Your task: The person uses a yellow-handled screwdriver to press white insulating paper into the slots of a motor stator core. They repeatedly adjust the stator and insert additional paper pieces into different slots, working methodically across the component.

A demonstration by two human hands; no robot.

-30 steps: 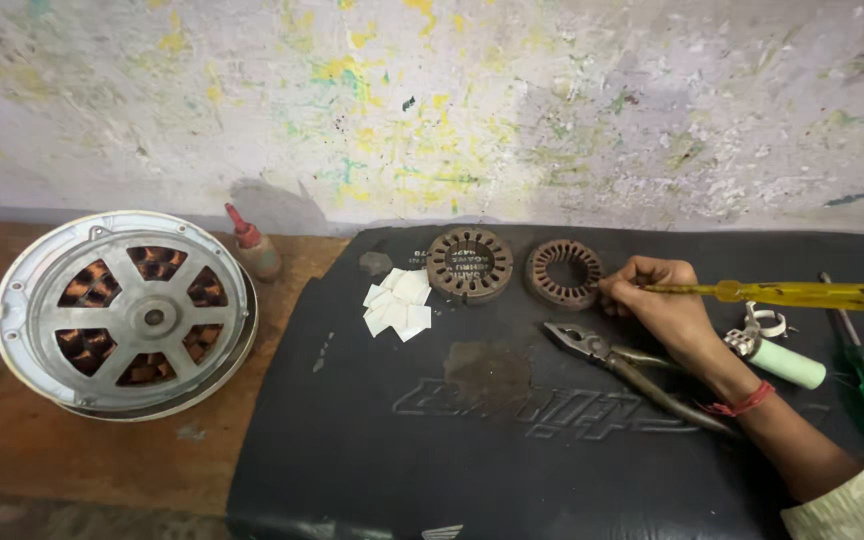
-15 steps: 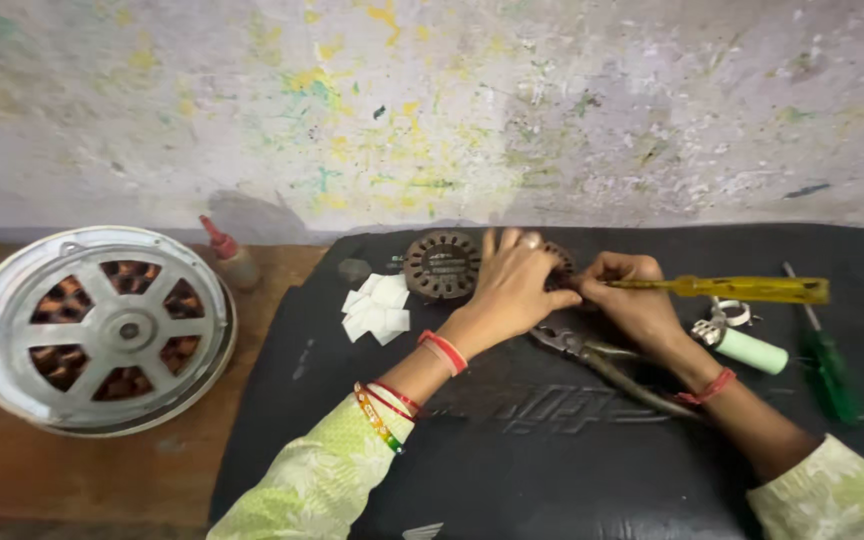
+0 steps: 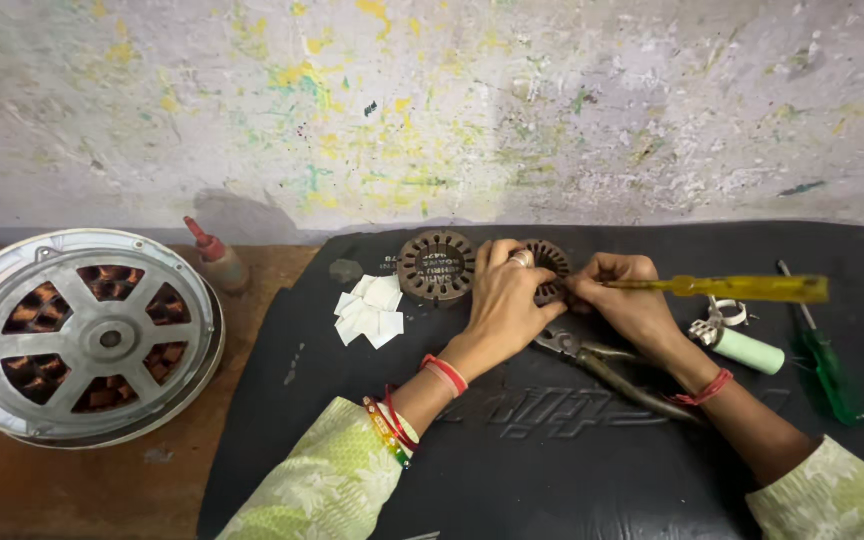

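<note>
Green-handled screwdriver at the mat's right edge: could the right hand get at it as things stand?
Probably not at once: the green-handled screwdriver lies unobstructed, but the right hand already grips a yellow-handled screwdriver.
</note>
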